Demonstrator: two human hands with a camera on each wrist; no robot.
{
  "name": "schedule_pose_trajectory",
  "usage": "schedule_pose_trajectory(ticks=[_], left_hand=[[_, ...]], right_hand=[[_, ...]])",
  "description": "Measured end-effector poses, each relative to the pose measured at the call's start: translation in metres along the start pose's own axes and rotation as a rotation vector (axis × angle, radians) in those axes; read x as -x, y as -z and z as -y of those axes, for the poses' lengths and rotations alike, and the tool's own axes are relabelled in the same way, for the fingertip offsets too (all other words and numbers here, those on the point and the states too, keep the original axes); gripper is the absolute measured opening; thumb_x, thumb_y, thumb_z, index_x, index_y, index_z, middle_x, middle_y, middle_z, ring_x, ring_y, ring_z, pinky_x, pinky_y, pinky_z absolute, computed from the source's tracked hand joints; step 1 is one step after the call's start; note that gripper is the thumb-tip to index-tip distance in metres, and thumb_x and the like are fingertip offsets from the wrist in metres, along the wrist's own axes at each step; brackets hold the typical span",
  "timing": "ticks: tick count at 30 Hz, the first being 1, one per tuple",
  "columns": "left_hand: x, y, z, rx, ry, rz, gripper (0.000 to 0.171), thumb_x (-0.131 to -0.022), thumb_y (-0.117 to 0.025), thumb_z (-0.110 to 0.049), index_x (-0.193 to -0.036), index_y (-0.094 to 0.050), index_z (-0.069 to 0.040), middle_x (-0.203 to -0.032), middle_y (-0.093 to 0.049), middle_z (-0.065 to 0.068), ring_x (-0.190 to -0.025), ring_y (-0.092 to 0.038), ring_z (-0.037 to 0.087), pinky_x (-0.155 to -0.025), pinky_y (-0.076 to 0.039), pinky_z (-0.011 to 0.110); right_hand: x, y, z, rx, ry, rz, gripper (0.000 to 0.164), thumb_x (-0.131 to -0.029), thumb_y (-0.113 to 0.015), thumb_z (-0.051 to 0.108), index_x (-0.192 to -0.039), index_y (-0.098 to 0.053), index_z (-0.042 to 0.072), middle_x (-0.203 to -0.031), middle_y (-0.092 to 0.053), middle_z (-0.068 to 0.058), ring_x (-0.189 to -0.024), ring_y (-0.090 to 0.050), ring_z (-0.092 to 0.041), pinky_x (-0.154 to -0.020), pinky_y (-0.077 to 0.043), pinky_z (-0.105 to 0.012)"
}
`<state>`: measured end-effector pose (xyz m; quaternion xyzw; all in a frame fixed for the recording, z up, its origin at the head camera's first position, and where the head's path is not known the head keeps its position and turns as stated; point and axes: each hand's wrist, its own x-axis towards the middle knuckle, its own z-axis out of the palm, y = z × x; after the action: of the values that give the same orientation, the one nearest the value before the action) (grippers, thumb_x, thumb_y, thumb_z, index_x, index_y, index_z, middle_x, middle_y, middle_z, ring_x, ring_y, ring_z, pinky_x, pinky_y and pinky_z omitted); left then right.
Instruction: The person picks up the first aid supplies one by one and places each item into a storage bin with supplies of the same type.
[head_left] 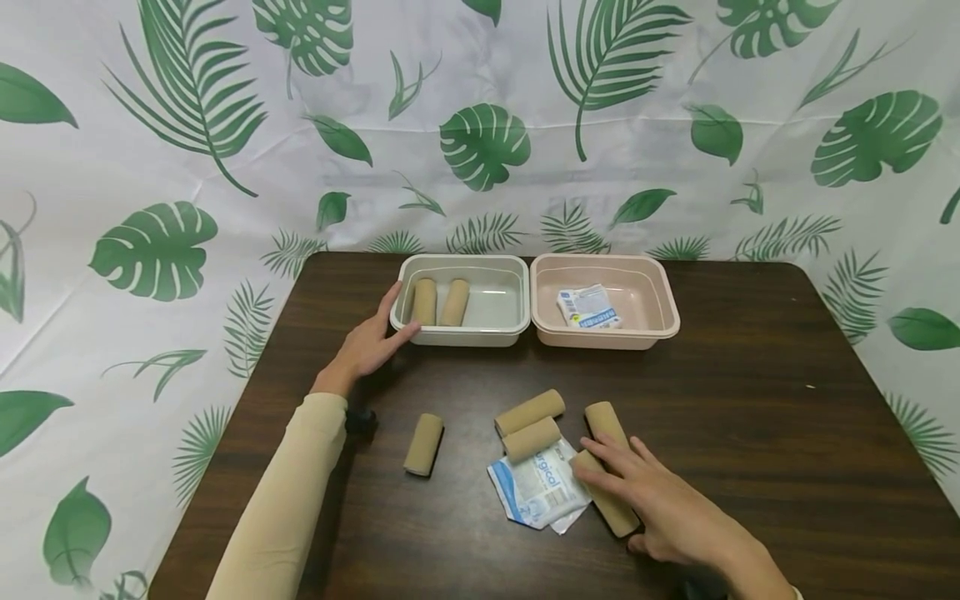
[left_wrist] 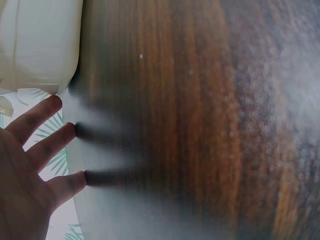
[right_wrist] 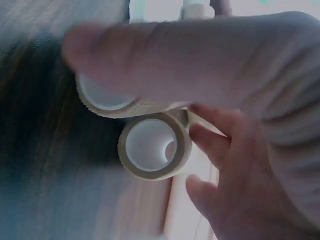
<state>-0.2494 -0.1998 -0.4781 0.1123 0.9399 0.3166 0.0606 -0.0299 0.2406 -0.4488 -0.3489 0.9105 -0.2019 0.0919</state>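
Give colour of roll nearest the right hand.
Light brown; the roll shows best in the head view.

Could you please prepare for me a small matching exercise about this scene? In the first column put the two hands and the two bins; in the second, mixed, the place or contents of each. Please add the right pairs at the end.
Column 1
1. Left hand
2. Grey bin
3. Right hand
4. Pink bin

Column 2
A. By the loose tubes on the table
B. Has a white packet inside
C. At the left end of a bin
D. Has two tubes inside

Right pairs: 1-C; 2-D; 3-A; 4-B
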Motion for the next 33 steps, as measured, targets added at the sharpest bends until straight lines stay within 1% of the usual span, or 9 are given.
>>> schedule_pose_trajectory(ticks=[4,8,11,15,17,21,25,29,33], left_hand=[[-0.001,-0.001,0.000,0.004,-0.001,-0.002,0.082,-0.090,-0.042,-0.074,-0.152,0.007,-0.053,-0.152,-0.038,0.019,-0.125,-0.049,0.046,-0.099,-0.035,0.064],[-0.003,-0.002,0.001,0.001,-0.009,-0.001,0.082,-0.090,-0.042,-0.075,-0.152,0.007,-0.052,-0.151,-0.038,0.020,-0.124,-0.049,0.047,-0.099,-0.035,0.063],[-0.003,-0.002,0.002,0.001,-0.006,0.000,0.082,-0.089,-0.041,-0.076,-0.152,0.007,-0.053,-0.151,-0.038,0.021,-0.124,-0.049,0.047,-0.100,-0.035,0.064],[-0.003,-0.002,0.003,0.004,0.005,-0.001,0.082,-0.089,-0.041,-0.077,-0.151,0.007,-0.054,-0.151,-0.038,0.021,-0.125,-0.049,0.047,-0.100,-0.035,0.064],[-0.003,-0.002,0.003,0.005,0.005,-0.001,0.082,-0.089,-0.041,-0.077,-0.151,0.007,-0.054,-0.151,-0.038,0.022,-0.125,-0.049,0.047,-0.100,-0.035,0.064],[-0.003,-0.001,0.003,0.000,0.004,0.000,0.082,-0.089,-0.041,-0.076,-0.152,0.008,-0.053,-0.151,-0.038,0.022,-0.125,-0.049,0.047,-0.100,-0.035,0.064],[-0.003,0.000,0.002,-0.002,0.005,0.002,0.082,-0.089,-0.040,-0.076,-0.152,0.007,-0.052,-0.150,-0.038,0.023,-0.125,-0.049,0.048,-0.100,-0.035,0.064],[-0.002,-0.001,0.001,0.000,0.004,-0.001,0.082,-0.089,-0.041,-0.076,-0.152,0.006,-0.052,-0.150,-0.039,0.023,-0.124,-0.049,0.048,-0.100,-0.035,0.064],[-0.002,-0.001,0.002,-0.002,0.002,-0.004,0.082,-0.090,-0.041,-0.075,-0.152,0.006,-0.052,-0.149,-0.040,0.023,-0.123,-0.050,0.047,-0.099,-0.036,0.063]], right_hand=[[0.001,0.000,-0.001,0.022,0.013,-0.030,0.103,-0.053,-0.092,-0.001,-0.145,-0.050,0.021,-0.157,-0.031,-0.009,-0.141,-0.033,-0.031,-0.115,-0.015,-0.050],[0.001,0.000,0.000,0.022,0.001,-0.043,0.098,-0.053,-0.093,0.003,-0.142,-0.054,0.021,-0.156,-0.033,-0.008,-0.140,-0.035,-0.030,-0.117,-0.012,-0.039],[0.000,0.001,0.001,0.011,-0.037,-0.030,0.092,-0.056,-0.093,0.007,-0.139,-0.057,0.023,-0.157,-0.032,-0.006,-0.140,-0.034,-0.030,-0.116,-0.016,-0.041],[-0.002,0.003,0.003,-0.013,-0.098,-0.009,0.083,-0.062,-0.092,0.014,-0.137,-0.058,0.026,-0.157,-0.031,-0.004,-0.138,-0.036,-0.037,-0.108,-0.031,-0.054],[-0.003,0.004,0.003,-0.026,-0.113,-0.004,0.081,-0.064,-0.092,0.019,-0.138,-0.057,0.027,-0.157,-0.031,-0.003,-0.136,-0.038,-0.038,-0.103,-0.036,-0.056],[-0.005,0.007,0.004,-0.038,-0.116,0.000,0.080,-0.067,-0.091,0.025,-0.139,-0.056,0.028,-0.157,-0.030,-0.002,-0.134,-0.042,-0.032,-0.097,-0.045,-0.052],[-0.008,0.012,0.004,-0.047,-0.130,-0.007,0.081,-0.067,-0.091,0.027,-0.140,-0.055,0.029,-0.158,-0.028,0.000,-0.130,-0.046,-0.027,-0.092,-0.049,-0.046],[-0.014,0.019,0.002,-0.061,-0.121,-0.041,0.082,-0.067,-0.091,0.025,-0.141,-0.054,0.027,-0.157,-0.029,-0.002,-0.126,-0.050,-0.026,-0.088,-0.051,-0.043],[-0.023,0.026,-0.002,-0.078,-0.081,-0.097,0.082,-0.067,-0.092,0.024,-0.141,-0.055,0.024,-0.156,-0.031,-0.003,-0.126,-0.050,-0.026,-0.089,-0.051,-0.043]])
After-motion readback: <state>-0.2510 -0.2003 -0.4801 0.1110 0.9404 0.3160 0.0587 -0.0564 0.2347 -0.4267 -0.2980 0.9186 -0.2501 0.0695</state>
